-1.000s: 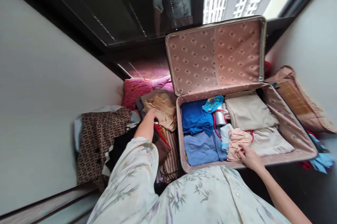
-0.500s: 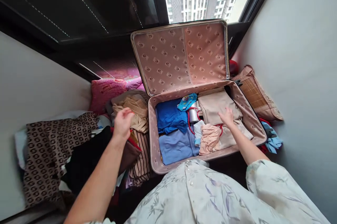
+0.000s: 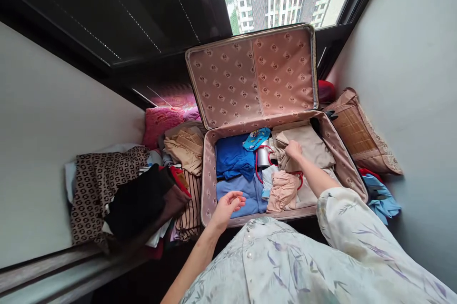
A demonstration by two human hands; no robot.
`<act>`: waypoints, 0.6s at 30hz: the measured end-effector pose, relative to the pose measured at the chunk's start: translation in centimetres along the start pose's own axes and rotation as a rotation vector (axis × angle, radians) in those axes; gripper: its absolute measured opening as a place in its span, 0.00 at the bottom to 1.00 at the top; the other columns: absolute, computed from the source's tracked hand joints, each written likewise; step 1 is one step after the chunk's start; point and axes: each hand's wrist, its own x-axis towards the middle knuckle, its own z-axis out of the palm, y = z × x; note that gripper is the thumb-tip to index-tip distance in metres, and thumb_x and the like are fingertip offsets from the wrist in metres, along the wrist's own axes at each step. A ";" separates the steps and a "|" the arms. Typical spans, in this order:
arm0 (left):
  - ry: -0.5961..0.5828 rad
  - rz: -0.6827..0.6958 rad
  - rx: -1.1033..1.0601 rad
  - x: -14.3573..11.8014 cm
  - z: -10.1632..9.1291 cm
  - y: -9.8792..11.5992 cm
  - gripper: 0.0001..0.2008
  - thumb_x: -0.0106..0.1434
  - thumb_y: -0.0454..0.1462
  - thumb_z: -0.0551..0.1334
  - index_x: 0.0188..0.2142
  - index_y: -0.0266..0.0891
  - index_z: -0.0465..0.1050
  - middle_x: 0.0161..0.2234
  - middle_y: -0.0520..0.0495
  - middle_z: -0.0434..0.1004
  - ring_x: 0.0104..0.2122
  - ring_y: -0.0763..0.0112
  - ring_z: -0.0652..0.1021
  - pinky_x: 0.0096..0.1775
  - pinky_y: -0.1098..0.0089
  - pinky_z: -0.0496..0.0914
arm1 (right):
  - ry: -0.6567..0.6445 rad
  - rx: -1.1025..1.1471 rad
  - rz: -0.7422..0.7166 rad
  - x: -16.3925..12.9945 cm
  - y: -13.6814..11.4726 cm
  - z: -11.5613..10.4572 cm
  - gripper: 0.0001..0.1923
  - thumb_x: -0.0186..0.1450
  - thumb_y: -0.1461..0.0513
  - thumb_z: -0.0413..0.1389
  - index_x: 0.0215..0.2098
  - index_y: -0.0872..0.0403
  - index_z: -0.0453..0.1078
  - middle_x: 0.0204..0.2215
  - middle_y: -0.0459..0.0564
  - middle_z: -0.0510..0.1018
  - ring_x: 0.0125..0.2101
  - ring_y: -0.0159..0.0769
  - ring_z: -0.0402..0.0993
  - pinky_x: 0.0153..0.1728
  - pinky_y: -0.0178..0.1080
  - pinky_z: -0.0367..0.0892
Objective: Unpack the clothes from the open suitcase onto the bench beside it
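Note:
An open suitcase with a patterned pink lining lies before me, holding folded clothes. My right hand is closed on the near left edge of a folded beige garment, whose corner is lifted and bunched. Over the near left part of the suitcase hovers my left hand, fingers loosely curled and apart, holding nothing. It is nearest to a folded light-blue garment. Behind that lies a dark-blue garment. Between the two sides are a silver cylinder, a bright blue printed cloth and a gathered peach cloth.
Left of the suitcase are piled clothes: tan cloth, black cloth and brown patterned fabric. A pink cushion sits behind them. A brown cushion leans by the right wall. The raised lid stands before the window.
My left hand has moved right, from above the clothes pile to over the suitcase. My right hand has closed on the beige garment and pulled up its edge. The view has shifted slightly.

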 end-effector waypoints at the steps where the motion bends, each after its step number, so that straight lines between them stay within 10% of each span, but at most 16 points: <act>1: 0.002 -0.004 -0.001 0.1 0.3 -0.3 0.25 0.51 0.49 0.75 0.42 0.37 0.76 0.39 0.42 0.84 0.38 0.66 0.83 0.39 0.70 0.71 | -0.016 0.020 -0.021 0.4 0.8 -0.7 0.19 0.62 0.61 0.57 0.48 0.61 0.78 0.44 0.69 0.80 0.47 0.55 0.77 0.48 0.48 0.70; 6: -0.042 -0.089 -0.040 1.5 2.8 -1.3 0.22 0.54 0.46 0.75 0.43 0.37 0.76 0.40 0.42 0.84 0.36 0.68 0.83 0.38 0.72 0.71 | -0.093 0.122 -0.208 0.1 4.4 -1.9 0.24 0.65 0.54 0.56 0.53 0.59 0.76 0.44 0.59 0.83 0.44 0.47 0.79 0.46 0.43 0.73; 11: -0.105 -0.149 -0.011 2.9 5.6 -1.9 0.17 0.58 0.43 0.73 0.42 0.36 0.76 0.39 0.42 0.84 0.34 0.72 0.82 0.38 0.74 0.71 | -0.184 0.100 -0.377 -3.0 8.0 -0.8 0.39 0.57 0.58 0.63 0.66 0.54 0.67 0.66 0.63 0.67 0.64 0.55 0.63 0.62 0.53 0.62; 18: -0.098 -0.174 0.043 3.4 6.9 -2.0 0.13 0.60 0.40 0.72 0.42 0.36 0.76 0.37 0.42 0.84 0.32 0.74 0.81 0.36 0.75 0.71 | -0.125 -0.491 -0.527 -5.4 8.7 0.1 0.47 0.58 0.69 0.57 0.74 0.58 0.51 0.74 0.70 0.47 0.72 0.59 0.46 0.64 0.57 0.53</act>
